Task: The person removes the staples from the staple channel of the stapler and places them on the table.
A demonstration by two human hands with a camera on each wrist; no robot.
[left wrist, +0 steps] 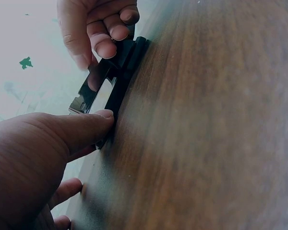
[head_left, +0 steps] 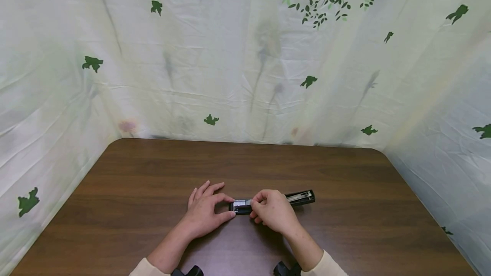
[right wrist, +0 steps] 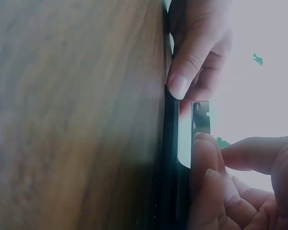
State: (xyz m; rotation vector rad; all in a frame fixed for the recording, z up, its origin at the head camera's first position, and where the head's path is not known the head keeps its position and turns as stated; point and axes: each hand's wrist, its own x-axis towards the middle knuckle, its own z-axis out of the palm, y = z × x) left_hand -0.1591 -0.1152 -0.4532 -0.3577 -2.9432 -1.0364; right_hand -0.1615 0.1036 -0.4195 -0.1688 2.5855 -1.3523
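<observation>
A black stapler (head_left: pixel 301 198) lies on the table, its top arm swung open and pointing right. My left hand (head_left: pixel 207 212) grips the left end of the stapler's base between thumb and index finger, the other fingers spread behind. With curled fingers, my right hand (head_left: pixel 274 212) pinches the middle of the stapler. In the right wrist view the metal staple channel (right wrist: pixel 200 115) stands a little above the base (right wrist: pixel 171 143), with the right fingertips on it. The left wrist view shows the channel's metal front end (left wrist: pixel 78 104) raised above the base. The right hand hides the hinge side in the head view.
A brown wooden table (head_left: pixel 153 165) with rounded far corners carries the stapler. White curtains (head_left: pixel 238 54) with green leaf prints hang behind it and along both sides. Dark wrist mounts (head_left: pixel 285 268) sit by both sleeves at the near edge.
</observation>
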